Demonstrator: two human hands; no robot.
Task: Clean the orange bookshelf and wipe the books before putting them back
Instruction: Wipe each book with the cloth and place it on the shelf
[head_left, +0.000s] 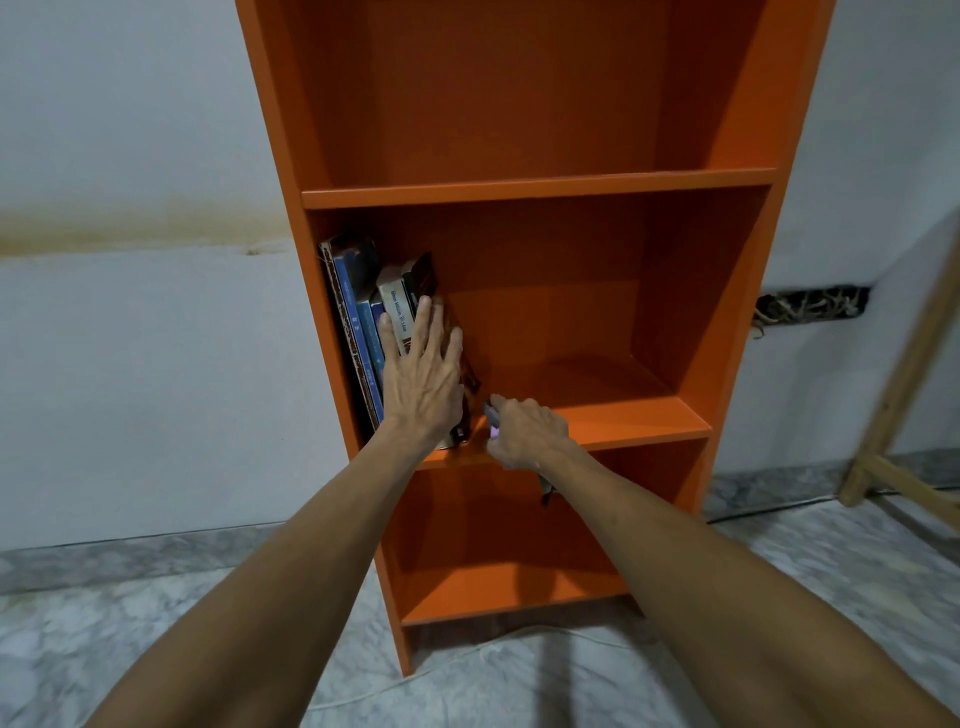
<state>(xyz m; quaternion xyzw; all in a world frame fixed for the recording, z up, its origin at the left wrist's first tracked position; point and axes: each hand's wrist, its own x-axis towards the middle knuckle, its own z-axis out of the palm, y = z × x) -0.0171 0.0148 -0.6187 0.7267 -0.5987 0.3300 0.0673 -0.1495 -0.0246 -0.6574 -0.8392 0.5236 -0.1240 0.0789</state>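
Note:
The orange bookshelf (540, 184) stands against a pale wall. Several books (363, 306) lean upright at the left end of its middle shelf. My left hand (423, 374) lies flat with spread fingers against their spines, pressing them leftward. Just to the right, my right hand (524, 428) rests on the shelf's front edge, closed around a small crumpled cloth (492, 415); a dark end of the cloth hangs below the wrist. The right part of the middle shelf, the top shelf and the bottom shelf hold nothing.
A wooden frame (904, 395) leans at the right beside the shelf. A dark hole with wires (810, 306) is in the right wall. A thin white cable (467, 660) runs across the marble floor under the shelf.

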